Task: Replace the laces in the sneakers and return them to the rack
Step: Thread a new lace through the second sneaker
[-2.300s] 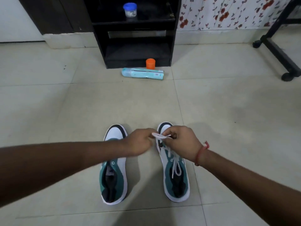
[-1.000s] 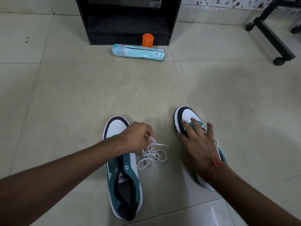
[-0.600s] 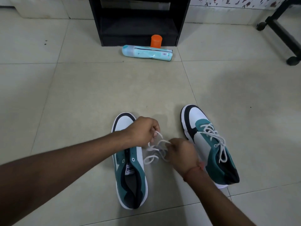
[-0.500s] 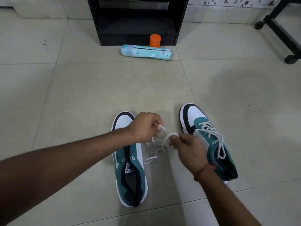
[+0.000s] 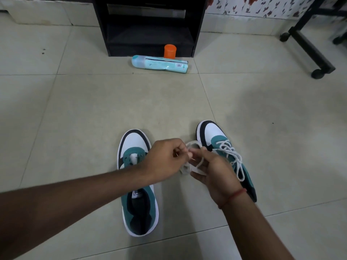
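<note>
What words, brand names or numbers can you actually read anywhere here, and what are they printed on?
None can be read.
Pale turquoise tube lying on the floor: printed line and barcode, too small and blurred.
Unlaced teal-and-white sneaker: white insole label with dark print, partly hidden and blurred.

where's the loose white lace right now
In the head view the loose white lace is bunched between both hands, left hand and right hand, above the floor gap between the unlaced sneaker and the laced sneaker.
</note>
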